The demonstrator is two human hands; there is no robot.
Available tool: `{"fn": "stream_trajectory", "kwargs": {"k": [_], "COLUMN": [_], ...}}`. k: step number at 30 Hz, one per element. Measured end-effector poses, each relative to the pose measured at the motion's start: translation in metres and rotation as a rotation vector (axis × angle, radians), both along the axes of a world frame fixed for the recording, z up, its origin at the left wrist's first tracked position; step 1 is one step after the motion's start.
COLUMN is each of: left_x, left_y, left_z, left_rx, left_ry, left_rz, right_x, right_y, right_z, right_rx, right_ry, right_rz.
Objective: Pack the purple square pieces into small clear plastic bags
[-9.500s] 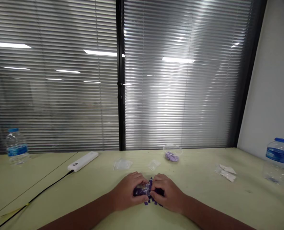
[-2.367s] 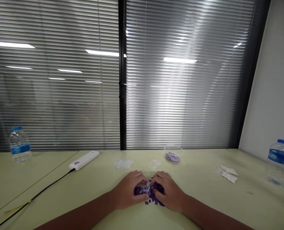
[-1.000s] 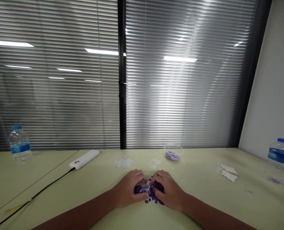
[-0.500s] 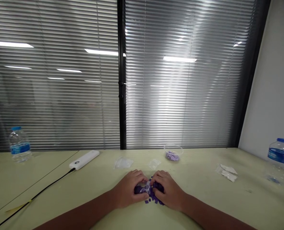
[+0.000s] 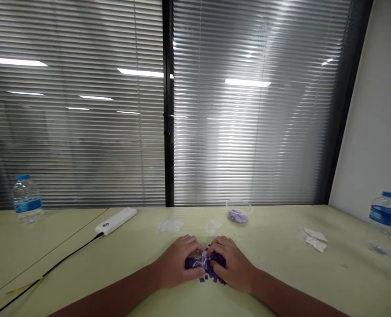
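My left hand [image 5: 181, 260] is closed around a small clear plastic bag [image 5: 194, 261] with dark purple pieces in it; its mouth faces right. Across from it, my right hand [image 5: 232, 263] curls its fingers and thumb around a cluster of small dark purple square pieces [image 5: 217, 259]. The two hands sit close together, with fingertips near the bag's mouth. Loose purple pieces lie on the table below and between them. The palms hide part of both the bag and the pile.
Past my hands lie two clear plastic bags [image 5: 169, 225] [image 5: 213, 227] and a clear round bowl [image 5: 239, 212] of light purple pieces. A white power bank [image 5: 116, 221] with a black cable is left. Crumpled white packets [image 5: 314, 239] lie right. Bottles [image 5: 27, 204] [image 5: 385, 215] stand at both sides.
Hardly anything differs. Both hands keep nearly the same pose over the bag and the purple pieces, and the whole view has shifted very slightly.
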State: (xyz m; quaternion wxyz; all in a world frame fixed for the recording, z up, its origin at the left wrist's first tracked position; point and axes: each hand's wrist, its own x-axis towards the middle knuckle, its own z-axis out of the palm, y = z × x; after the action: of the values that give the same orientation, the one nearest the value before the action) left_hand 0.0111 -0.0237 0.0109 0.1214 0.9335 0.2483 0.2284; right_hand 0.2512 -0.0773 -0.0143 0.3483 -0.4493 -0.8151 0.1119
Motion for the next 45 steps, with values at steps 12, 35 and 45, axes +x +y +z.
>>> {"fn": "stream_trajectory", "kwargs": {"k": [12,35,45], "left_x": [-0.0004,-0.0007,0.0], "left_y": [0.0013,-0.0005,-0.0018], "left_z": [-0.0012,-0.0039,0.0007], "left_rx": [0.012,0.046,0.072], "left_ry": [-0.002,-0.065,-0.06], "left_rz": [-0.016,0.141,0.087], "right_x": [-0.0003,-0.0008,-0.0017], "right_y": [-0.0004,-0.0006,-0.0021], "right_z": [-0.0006,-0.0006,-0.0007], "right_rx": [0.011,0.034,0.048], "right_ry": [0.023,0.04,-0.019], "right_rz": [-0.001,-0.045,-0.013]}}
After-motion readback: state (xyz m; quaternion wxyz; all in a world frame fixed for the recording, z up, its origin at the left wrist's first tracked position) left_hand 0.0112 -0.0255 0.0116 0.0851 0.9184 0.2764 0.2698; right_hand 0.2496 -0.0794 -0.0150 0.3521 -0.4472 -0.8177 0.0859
